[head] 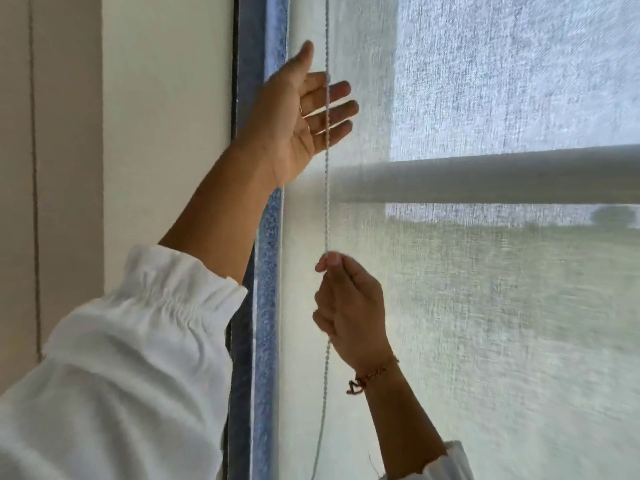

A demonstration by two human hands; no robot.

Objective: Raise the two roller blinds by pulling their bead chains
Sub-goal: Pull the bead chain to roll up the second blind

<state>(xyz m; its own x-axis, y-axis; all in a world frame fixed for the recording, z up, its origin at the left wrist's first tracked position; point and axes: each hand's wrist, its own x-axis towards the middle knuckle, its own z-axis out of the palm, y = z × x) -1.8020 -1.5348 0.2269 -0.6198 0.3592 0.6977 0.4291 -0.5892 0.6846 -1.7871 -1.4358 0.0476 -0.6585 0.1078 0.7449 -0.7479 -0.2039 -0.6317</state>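
Observation:
A white bead chain [326, 209] hangs straight down in front of a sheer white roller blind [485, 306]. My right hand [349, 306] is pinched on the chain at mid height, and the chain runs on below the fist. My left hand [304, 123] is raised higher up, palm toward me and fingers spread, with the chain passing in front of its fingers; it grips nothing. Behind the sheer blind, a grey horizontal bar [502, 176] of a second, darker blind [519, 81] crosses the window.
A blue window frame [266, 271] runs vertically left of the blind. A pale wall [166, 116] and a beige panel [62, 168] lie further left. Greenery shows faintly through the fabric at lower right.

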